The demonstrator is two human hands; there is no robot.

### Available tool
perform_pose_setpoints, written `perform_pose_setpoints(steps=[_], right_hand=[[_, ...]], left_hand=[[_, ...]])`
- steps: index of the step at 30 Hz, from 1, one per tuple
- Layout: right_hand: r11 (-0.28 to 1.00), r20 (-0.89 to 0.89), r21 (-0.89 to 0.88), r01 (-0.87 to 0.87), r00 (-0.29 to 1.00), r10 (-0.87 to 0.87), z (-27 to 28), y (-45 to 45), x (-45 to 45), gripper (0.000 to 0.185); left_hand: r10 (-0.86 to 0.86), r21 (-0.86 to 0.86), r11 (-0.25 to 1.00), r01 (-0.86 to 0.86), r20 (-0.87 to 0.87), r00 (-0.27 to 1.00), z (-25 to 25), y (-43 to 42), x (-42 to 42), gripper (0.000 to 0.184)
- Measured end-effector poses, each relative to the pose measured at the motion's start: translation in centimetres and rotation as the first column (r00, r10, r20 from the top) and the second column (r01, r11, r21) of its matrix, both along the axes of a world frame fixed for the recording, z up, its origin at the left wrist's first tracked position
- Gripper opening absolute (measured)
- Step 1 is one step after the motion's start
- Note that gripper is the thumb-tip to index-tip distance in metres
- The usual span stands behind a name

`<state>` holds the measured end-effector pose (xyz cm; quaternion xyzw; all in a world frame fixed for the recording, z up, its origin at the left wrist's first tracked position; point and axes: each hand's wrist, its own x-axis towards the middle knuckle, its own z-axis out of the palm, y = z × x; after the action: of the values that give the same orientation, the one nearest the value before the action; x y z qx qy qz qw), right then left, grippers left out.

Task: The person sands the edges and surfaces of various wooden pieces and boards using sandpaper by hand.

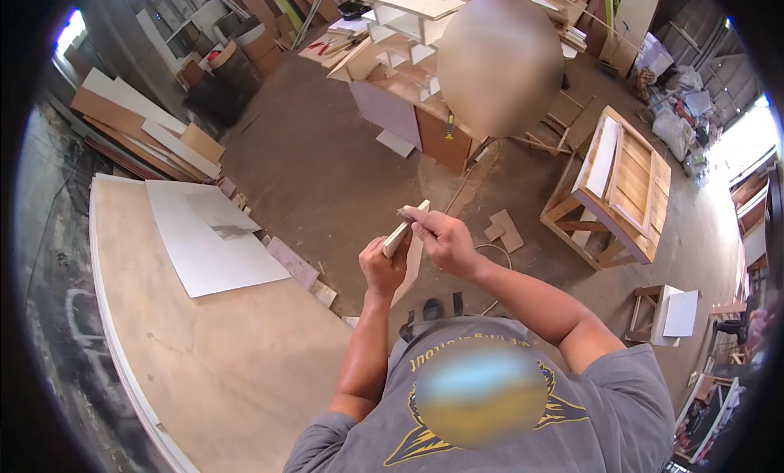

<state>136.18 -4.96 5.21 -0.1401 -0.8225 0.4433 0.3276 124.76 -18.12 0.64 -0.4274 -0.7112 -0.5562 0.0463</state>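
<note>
A narrow, light wooden strip point(397, 238) is held up in front of the chest, tilted away. My left hand point(382, 266) is closed round its near lower end. Over the strip's far upper part is my right hand point(442, 239), its fingers pinched on a small greyish object point(403, 214) that is too small to make out. A pale flat board point(411, 269) hangs below the strip between my hands; how it joins the strip is hidden.
A large board-topped table point(237, 367) with a white sheet point(184, 253) lies at left. Ahead stands a workbench point(384, 110) with wood pieces and a tape measure point(449, 126). A wooden frame point(633, 187) stands at right, a small stool point(649, 314) nearer. Board offcuts point(505, 230) lie on the floor.
</note>
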Motion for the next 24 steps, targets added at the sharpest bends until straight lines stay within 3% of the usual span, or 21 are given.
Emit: perform_pose_setpoints(steps=[5, 8, 9, 12, 16, 18, 20, 23, 24], right_hand=[[0.996, 0.125, -0.022, 0.082, 0.989, -0.079, -1.1, 0.4, -4.9, 0.033], [0.998, 0.024, 0.022, -0.059, 0.998, 0.059, -1.2, -2.9, -6.9, 0.034], [0.991, -0.085, 0.013, -0.134, 0.987, 0.134, -0.8, -4.3, -7.5, 0.035], [0.99, 0.076, 0.072, -0.123, 0.99, 0.117, 0.0, -5.0, -8.7, 0.036], [0.983, -0.012, -0.074, -0.17, 0.985, 0.17, -0.3, -6.4, -11.5, 0.036], [0.961, -0.072, 0.057, -0.271, 0.959, 0.275, -0.8, -8.4, -12.3, 0.034], [0.942, 0.061, 0.067, -0.328, 0.944, 0.324, -0.4, -8.2, -13.2, 0.037], [0.961, 0.071, -0.098, -0.258, 0.962, 0.265, -1.3, -6.9, -16.6, 0.039], [0.946, 0.037, -0.059, -0.318, 0.947, 0.32, -1.5, -7.3, -17.1, 0.039]], left_hand=[[0.08, 0.005, 0.997, -0.081, 0.038, 0.996, -0.6, -3.3, -2.9, 0.01], [0.149, 0.045, 0.987, -0.152, 0.064, 0.987, 0.0, -4.6, -4.3, 0.011], [0.169, 0.059, 0.983, -0.174, 0.076, 0.983, 0.1, -5.2, -4.6, 0.012], [0.208, 0.077, 0.973, -0.218, 0.116, 0.971, 0.3, -7.1, -5.1, 0.014], [0.318, 0.038, 0.945, -0.325, 0.122, 0.94, -0.6, -9.0, -6.2, 0.018], [0.35, 0.099, 0.924, -0.369, 0.168, 0.922, -0.3, -9.3, -6.5, 0.019], [0.358, 0.077, 0.922, -0.378, 0.198, 0.913, -0.5, -10.2, -7.1, 0.019], [0.418, 0.017, 0.905, -0.425, 0.155, 0.895, -0.9, -11.6, -8.1, 0.021], [0.43, 0.001, 0.901, -0.435, 0.148, 0.891, -1.2, -11.9, -8.5, 0.023]])
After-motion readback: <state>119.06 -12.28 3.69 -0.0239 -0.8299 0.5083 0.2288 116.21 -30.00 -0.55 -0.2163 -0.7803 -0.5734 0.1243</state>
